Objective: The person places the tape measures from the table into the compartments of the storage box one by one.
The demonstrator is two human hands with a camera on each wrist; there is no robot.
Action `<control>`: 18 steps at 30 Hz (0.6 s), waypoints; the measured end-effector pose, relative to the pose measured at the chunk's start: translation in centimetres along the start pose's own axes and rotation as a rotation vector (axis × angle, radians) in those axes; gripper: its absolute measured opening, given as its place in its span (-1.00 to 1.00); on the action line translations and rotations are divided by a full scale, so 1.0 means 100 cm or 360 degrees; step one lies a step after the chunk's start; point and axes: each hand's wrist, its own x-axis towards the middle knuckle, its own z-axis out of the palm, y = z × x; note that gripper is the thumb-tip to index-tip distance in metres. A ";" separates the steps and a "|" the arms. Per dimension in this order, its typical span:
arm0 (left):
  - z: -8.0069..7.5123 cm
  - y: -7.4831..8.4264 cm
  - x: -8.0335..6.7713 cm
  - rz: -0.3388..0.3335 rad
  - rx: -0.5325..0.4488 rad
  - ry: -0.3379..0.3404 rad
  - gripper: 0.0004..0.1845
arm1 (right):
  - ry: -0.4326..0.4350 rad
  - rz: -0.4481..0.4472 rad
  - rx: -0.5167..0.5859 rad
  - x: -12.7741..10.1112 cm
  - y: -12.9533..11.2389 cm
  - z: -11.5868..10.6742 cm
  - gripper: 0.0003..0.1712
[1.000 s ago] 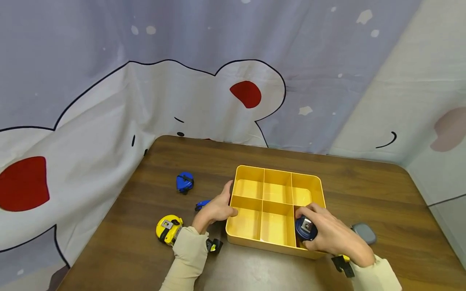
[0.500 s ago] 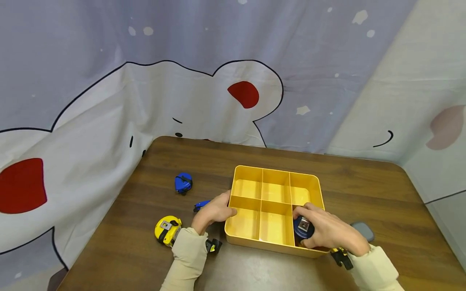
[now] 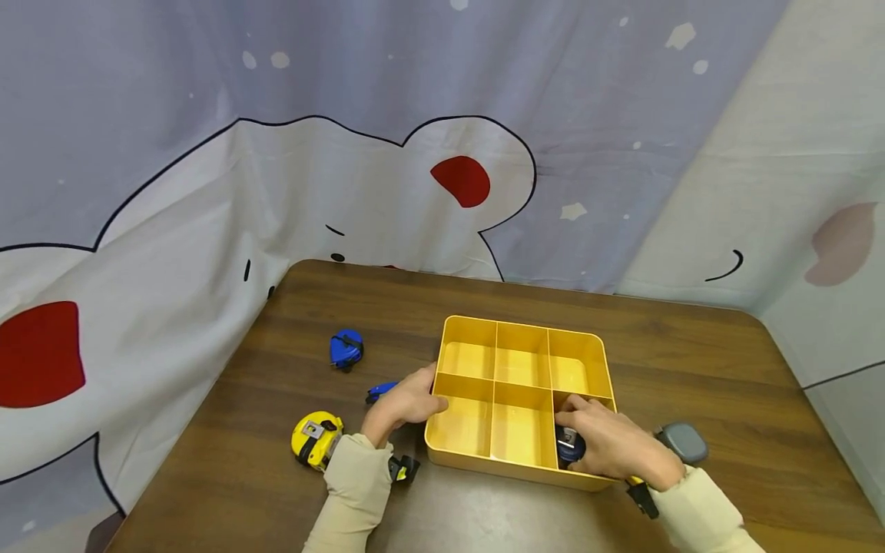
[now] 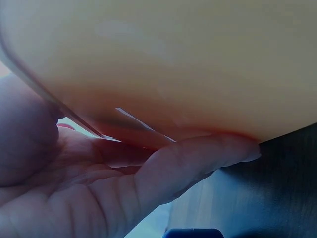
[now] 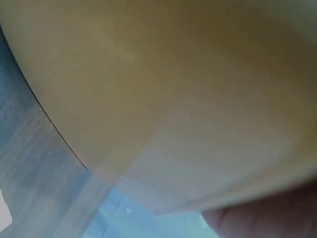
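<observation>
A yellow tray point(image 3: 498, 464) with six compartments sits mid-table. My left hand point(image 3: 415, 401) holds its left wall, thumb over the rim and fingers outside. The left wrist view shows a finger point(image 4: 198, 163) pressed along the yellow tray wall point(image 4: 173, 59). My right hand point(image 3: 588, 442) grips a dark blue tape measure point(image 3: 569, 446) low inside the front right compartment. The right wrist view is filled by the yellow tray wall point(image 5: 173, 74), with a fingertip point(image 5: 257, 223) at the bottom.
Left of the tray lie a yellow tape measure point(image 3: 316, 439), a blue tape measure point(image 3: 346, 348) and a small blue item point(image 3: 382, 390). A grey tape measure point(image 3: 683, 442) lies right of the tray. Printed cloth hangs behind and beside the brown table point(image 3: 691, 346).
My right hand has lowered the dark blue tape measure from above the tray's front right corner down into that compartment. The left hand has stayed on the tray's left wall.
</observation>
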 end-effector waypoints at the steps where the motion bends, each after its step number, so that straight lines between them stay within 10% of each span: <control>1: 0.000 0.000 -0.001 -0.0003 -0.0006 -0.0003 -0.30 | -0.0001 -0.0012 -0.0006 0.000 -0.001 0.001 -0.46; 18: 0.000 -0.002 -0.001 -0.0009 -0.0034 -0.0010 -0.32 | 0.0037 -0.0002 -0.0059 0.001 -0.003 0.009 -0.48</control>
